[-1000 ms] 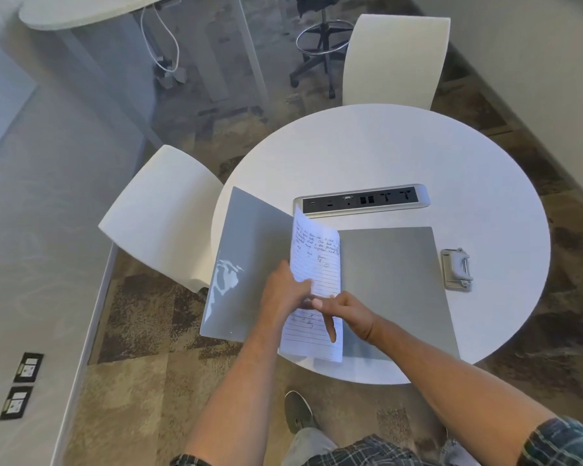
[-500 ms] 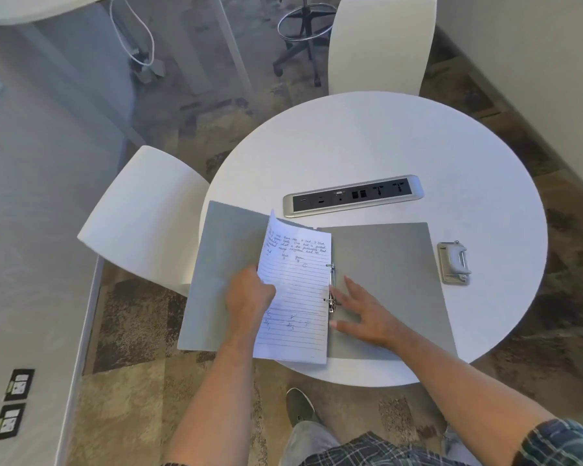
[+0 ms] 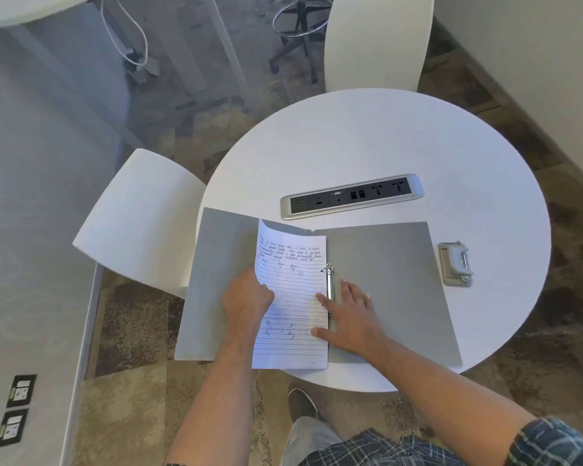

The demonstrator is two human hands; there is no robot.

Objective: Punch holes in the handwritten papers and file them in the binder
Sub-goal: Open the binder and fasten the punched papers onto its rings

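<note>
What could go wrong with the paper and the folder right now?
The binder sticks out over the table edge on the left and near sides, so a hard push from the left hand might tip it. The paper sits by the rings; if the right hand pulls sideways, the holes may tear.

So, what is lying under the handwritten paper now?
The handwritten paper lies on the open grey binder, beside its metal rings. Whether more sheets lie beneath is hidden. The left hand and right hand rest on it.
</note>
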